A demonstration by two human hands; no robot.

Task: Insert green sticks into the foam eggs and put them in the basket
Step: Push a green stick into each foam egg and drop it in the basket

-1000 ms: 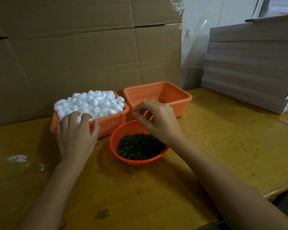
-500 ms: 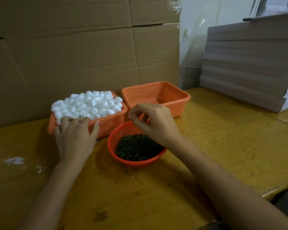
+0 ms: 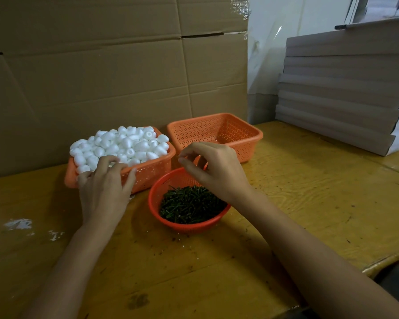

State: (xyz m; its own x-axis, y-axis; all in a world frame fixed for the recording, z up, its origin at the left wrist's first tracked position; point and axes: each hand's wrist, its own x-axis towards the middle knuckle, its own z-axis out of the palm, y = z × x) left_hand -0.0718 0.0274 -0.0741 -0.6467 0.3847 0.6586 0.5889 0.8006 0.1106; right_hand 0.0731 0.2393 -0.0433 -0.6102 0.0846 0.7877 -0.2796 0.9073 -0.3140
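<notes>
A heap of white foam eggs (image 3: 124, 143) fills the left orange basket (image 3: 152, 173). My left hand (image 3: 104, 185) rests on its front edge, and its curled fingers grip an egg from the near side of the heap. A round red bowl (image 3: 158, 203) in front holds a pile of green sticks (image 3: 190, 203). My right hand (image 3: 214, 166) hovers over the bowl's far rim with thumb and fingertips pinched, seemingly on a thin stick that I can barely make out. The second orange basket (image 3: 251, 137) stands behind it, with nothing visible inside.
Everything sits on a yellow wooden table (image 3: 309, 192). A cardboard wall (image 3: 101, 77) rises right behind the baskets. Flat grey boxes (image 3: 343, 93) are stacked at the back right. White foam crumbs (image 3: 19, 224) lie at the left.
My left hand's fingers have curled from flat over the eggs into a grip at the basket's front. The right hand has stayed above the bowl, still pinched.
</notes>
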